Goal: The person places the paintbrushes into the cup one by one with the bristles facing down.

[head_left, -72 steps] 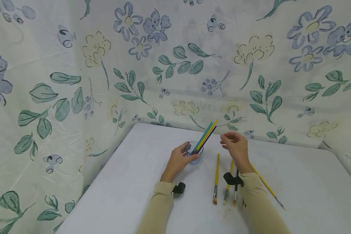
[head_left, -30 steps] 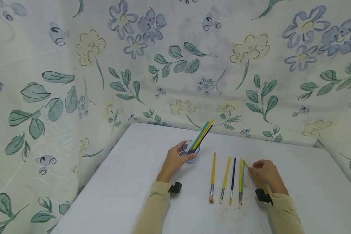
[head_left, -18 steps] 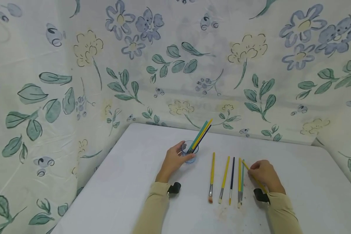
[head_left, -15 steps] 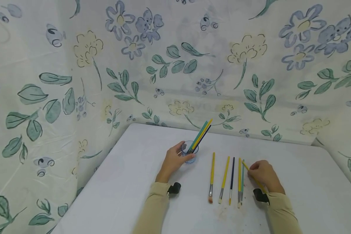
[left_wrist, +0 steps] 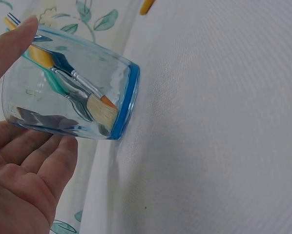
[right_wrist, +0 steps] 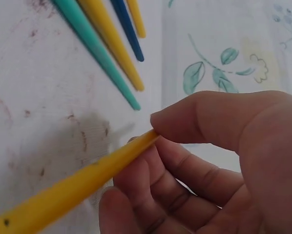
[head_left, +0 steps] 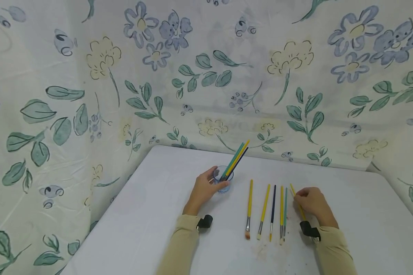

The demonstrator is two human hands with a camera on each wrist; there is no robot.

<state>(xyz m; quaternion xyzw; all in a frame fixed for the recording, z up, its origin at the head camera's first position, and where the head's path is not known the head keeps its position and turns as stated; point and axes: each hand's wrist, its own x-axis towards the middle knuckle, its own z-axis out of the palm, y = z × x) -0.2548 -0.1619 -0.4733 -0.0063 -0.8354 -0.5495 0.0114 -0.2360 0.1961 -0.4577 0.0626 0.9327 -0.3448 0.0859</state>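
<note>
My left hand (head_left: 204, 190) grips a clear blue-tinted glass (left_wrist: 129, 100), thumb on one side and fingers on the other. Teal, yellow and dark blue paintbrushes lean in the glass, bristles down at its base in the left wrist view. Over on the right, my right hand (head_left: 312, 200) pinches a yellow paintbrush (right_wrist: 68, 192) between thumb and fingers near its handle end. That brush's bristle end is hidden behind the wrist camera in the head view. Just left of this hand lies a teal paintbrush (head_left: 285, 208), close beside a yellow one (head_left: 282, 206).
Further left on the white table (head_left: 141, 214) lie a dark blue paintbrush (head_left: 273, 208), a yellow one (head_left: 264, 208) and a wider yellow one (head_left: 249, 202), all with bristles toward me. Reddish specks mark the tabletop nearby. A floral cloth (head_left: 192, 95) hangs behind the table.
My right hand has moved from beside the glass, where it was empty, to the rightmost yellow paintbrush and pinches it. Lately that brush's handle end has swung slightly right. The left hand keeps its grip.
</note>
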